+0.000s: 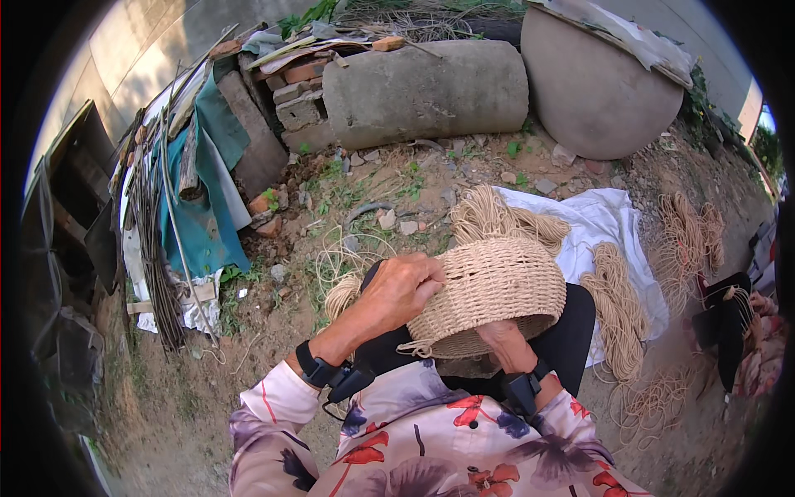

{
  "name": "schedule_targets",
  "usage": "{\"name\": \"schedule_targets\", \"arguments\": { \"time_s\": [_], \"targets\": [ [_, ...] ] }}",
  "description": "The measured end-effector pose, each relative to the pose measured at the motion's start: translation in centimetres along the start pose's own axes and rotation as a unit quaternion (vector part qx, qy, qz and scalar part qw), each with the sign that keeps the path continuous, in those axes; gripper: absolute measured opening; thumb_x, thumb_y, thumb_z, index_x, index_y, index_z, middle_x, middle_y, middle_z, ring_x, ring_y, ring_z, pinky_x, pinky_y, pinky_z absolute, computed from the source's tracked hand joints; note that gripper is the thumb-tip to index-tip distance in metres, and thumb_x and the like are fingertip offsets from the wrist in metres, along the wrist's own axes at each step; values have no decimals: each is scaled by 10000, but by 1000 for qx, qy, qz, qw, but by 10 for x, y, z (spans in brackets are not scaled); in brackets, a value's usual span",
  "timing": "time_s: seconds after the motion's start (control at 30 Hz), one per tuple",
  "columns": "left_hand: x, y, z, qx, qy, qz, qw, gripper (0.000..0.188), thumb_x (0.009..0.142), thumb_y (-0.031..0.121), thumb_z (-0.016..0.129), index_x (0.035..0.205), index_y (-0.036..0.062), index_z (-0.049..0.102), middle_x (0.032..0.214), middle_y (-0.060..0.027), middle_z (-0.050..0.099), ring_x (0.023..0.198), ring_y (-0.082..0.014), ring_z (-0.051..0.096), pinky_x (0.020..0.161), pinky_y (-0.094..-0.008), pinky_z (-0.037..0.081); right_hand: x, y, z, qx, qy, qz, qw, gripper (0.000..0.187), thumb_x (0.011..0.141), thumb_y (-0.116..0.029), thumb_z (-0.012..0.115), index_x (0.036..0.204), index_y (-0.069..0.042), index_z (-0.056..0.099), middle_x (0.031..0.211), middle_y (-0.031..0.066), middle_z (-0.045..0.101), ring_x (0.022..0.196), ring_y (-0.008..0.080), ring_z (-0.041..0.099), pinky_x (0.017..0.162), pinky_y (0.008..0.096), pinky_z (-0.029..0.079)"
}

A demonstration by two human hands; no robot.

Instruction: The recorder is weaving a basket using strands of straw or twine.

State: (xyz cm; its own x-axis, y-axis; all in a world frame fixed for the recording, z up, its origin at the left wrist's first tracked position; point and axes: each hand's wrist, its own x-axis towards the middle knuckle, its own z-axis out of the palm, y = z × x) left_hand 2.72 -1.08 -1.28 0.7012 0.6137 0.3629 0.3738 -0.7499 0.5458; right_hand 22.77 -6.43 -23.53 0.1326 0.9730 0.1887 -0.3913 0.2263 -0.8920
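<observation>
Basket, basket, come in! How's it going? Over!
Left hand curled at left side of woven basket. Right hand inside, fingers hidden. Opening faces floral shirt. Rope bundle just beyond, not blocking.

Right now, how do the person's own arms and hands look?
The left hand is gloveless; the right hand is mostly hidden. Each wrist wears a black band with a boxy black device, and a thin dark cable loops by the left one. The pale pink sleeves carry dark and red floral print.
</observation>
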Motion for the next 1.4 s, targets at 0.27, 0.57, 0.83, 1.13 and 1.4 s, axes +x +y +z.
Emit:
{"name": "schedule_targets", "arguments": {
  "time_s": [0.27, 0.57, 0.83, 1.13, 1.4],
  "targets": [
    [-2, -2, 6, -111, 48, -75, 990, 98, 853, 59, 678, 929, -1, 663, 794, -82, 652, 692, -195, 630, 640, -331, 505, 2, -28, 26, 321, 14, 115, 940, 482, 968, -319, 629, 1351, -63, 485, 1306, 94, 550, 1207, 221, 525, 1058, 407, 453],
    [-26, -2, 19, -86, 84, -114, 986, 88, 854, 78, 670, 889, -2, 678, 794, -127, 662, 657, -237, 632, 615, -351, 494, 3, -7, 12, 252, -64, 92, 961, 445, 1012, -350, 525, 1339, -51, 494, 1309, 114, 563, 1212, 238, 534, 1051, 424, 463],
    [-25, -5, 20, -63, 89, -68, 992, 96, 851, 79, 670, 918, 14, 691, 793, -135, 671, 672, -257, 651, 622, -357, 503, -9, -8, -6, 180, -66, 86, 978, 444, 1026, -356, 485, 1349, -52, 487, 1329, 118, 554, 1222, 246, 530, 1065, 426, 452],
    [-16, -1, 13, -44, 67, -76, 994, 113, 851, 89, 665, 910, -5, 687, 773, -152, 691, 667, -275, 673, 622, -353, 519, 6, 26, -18, 198, -98, 14, 975, 447, 1042, -364, 441, 1361, -53, 478, 1350, 121, 544, 1232, 254, 526, 1082, 427, 440],
    [-6, 9, 2, 14, 12, -59, 998, 124, 848, 95, 656, 905, -7, 698, 766, -164, 691, 663, -286, 686, 633, -379, 536, -5, -3, -16, 665, 136, 300, 671, 246, 980, -173, 612, 1176, -32, 663, 1205, 202, 656, 1100, 310, 622, 1004, 397, 498]
  ]
}}
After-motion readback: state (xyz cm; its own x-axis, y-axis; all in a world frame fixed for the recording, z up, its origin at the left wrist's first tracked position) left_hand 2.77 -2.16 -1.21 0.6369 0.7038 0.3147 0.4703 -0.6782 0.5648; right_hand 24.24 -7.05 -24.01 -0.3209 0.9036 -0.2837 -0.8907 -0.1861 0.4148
